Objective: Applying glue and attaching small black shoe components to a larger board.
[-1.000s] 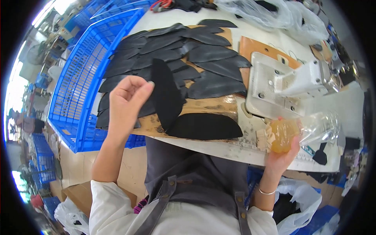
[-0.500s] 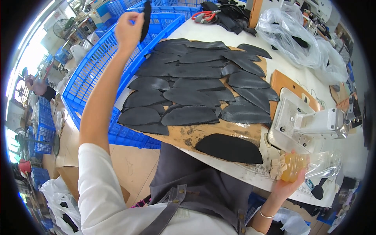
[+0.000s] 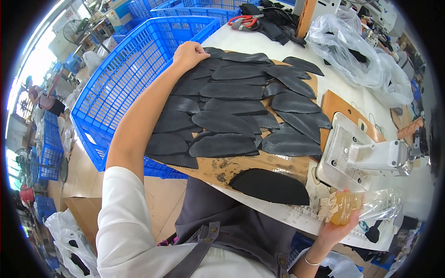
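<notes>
My left hand (image 3: 189, 56) is closed, fingertips pinched at the end of a black curved piece (image 3: 214, 53) in the far left corner of a brown board (image 3: 273, 162). What the fingertips grip is partly hidden. Overlapping rows of similar black leaf-shaped pieces (image 3: 238, 89) cover most of the board. A single matte black piece (image 3: 271, 186) lies apart on its near edge. At the lower right, my right hand (image 3: 337, 230) is wrapped round a bottle of yellow liquid (image 3: 345, 208). A pale, frayed tip (image 3: 327, 207) sticks out of the bottle's left end.
Beside the board on the left stands a blue plastic crate (image 3: 109, 92). Red-handled pliers (image 3: 243, 21) and dark scraps lie at the far side. A white metal machine (image 3: 366, 148), a clear bottle (image 3: 382, 204) and clear plastic bags (image 3: 352, 55) are on the right.
My left hand, which held a black piece up over the blue crate, has come down and right to the board's far left corner. My right hand keeps hold of the bottle.
</notes>
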`<state>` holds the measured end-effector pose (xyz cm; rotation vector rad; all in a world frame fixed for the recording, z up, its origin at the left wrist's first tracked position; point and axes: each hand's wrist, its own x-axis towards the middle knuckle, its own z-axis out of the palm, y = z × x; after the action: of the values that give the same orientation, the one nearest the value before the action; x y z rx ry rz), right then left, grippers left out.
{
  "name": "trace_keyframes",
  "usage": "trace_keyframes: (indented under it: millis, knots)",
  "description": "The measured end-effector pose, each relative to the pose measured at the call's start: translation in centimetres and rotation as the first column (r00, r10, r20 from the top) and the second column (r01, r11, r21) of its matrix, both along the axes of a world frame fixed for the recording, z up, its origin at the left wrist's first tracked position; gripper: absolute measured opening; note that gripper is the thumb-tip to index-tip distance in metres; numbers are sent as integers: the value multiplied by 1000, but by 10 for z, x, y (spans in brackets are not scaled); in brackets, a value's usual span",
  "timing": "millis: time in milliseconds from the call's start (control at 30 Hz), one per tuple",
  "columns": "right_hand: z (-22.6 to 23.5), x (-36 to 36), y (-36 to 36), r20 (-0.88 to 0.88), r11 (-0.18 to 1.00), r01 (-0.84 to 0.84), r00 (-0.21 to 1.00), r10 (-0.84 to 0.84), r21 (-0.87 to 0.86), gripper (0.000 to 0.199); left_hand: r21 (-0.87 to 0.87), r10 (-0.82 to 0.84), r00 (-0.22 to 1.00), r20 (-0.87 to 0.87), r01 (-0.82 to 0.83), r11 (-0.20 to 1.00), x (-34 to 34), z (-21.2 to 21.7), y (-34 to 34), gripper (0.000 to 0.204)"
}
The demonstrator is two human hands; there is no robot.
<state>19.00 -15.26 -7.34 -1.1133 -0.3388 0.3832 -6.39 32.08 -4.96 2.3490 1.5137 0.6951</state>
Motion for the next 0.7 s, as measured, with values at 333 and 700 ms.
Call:
trace_keyframes:
  millis: [333, 700]
  knots:
    - [-6, 2, -7, 48, 994, -44, 998, 39, 101, 58, 412, -90, 963, 255, -24, 911, -43, 47, -65, 23]
    - [57, -59, 54, 541, 980, -187, 819, 191, -64, 79, 552, -784, 621, 31, 643, 531, -27, -23, -277, 25]
